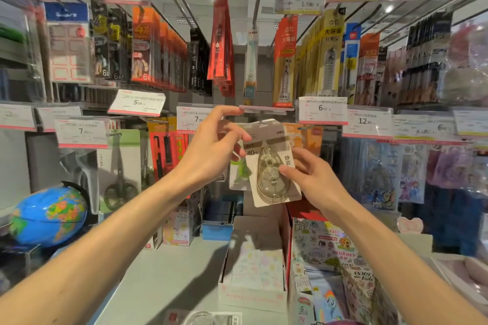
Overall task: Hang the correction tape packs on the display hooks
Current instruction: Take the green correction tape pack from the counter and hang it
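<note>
Two bare forearms are showing in the head view, and no sleeve, cuff, watch, bracelet or glove is appearing anywhere along them up to the picture's lower corners. The left hand (211,148) is showing no ring on the fingers that can be seen, and its nails are looking short and unpainted. The right hand (314,177) is likewise wearing nothing on its visible fingers; its thumbnail is looking short and plain. Both arms are looking slender, with smooth wrists. A faint small mark is showing on the left forearm, well below the left hand toward the lower left corner, too blurred to tell what it is.
</note>
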`<move>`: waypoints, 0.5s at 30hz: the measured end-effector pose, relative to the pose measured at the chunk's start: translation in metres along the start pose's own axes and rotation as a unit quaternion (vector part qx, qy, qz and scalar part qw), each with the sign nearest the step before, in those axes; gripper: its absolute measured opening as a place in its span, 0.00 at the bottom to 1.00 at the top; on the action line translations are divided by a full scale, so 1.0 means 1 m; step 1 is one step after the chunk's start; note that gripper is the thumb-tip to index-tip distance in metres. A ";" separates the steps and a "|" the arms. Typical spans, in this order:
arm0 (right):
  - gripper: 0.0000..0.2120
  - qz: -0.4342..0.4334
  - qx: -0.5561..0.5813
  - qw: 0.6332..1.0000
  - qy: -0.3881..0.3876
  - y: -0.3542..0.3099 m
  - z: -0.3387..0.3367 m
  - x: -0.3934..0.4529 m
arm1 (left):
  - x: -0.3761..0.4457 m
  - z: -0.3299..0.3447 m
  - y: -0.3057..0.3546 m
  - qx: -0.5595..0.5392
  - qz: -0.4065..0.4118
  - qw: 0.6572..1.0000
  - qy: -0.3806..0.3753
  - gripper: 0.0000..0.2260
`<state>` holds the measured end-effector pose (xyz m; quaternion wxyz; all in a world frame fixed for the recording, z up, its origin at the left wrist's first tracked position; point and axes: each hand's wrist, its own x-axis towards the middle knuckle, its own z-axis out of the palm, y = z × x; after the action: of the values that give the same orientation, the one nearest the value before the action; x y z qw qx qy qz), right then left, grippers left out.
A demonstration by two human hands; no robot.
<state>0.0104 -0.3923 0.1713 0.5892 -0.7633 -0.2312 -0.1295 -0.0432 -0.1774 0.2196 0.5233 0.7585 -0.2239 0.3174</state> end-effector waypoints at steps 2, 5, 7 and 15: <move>0.30 0.007 -0.002 1.000 0.005 0.001 0.003 0.005 | -0.001 -0.001 -0.001 0.007 -0.002 1.000 -0.002 0.16; 0.31 0.015 0.004 1.000 0.008 0.003 0.007 0.011 | -0.002 -0.002 -0.004 0.014 -0.002 1.000 -0.009 0.16; 0.34 0.016 -0.002 1.000 0.009 0.003 0.011 0.013 | -0.003 -0.002 -0.005 0.018 0.001 1.000 -0.016 0.15; 0.29 0.016 -0.004 1.000 0.021 0.009 0.028 0.016 | -0.022 0.006 -0.036 0.111 -0.019 0.994 -0.005 0.14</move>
<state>0.0260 -0.3639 0.1637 0.5927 -0.7665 -0.2057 -0.1371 -0.0328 -0.1698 0.1793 0.4412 0.8174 -0.1752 0.3265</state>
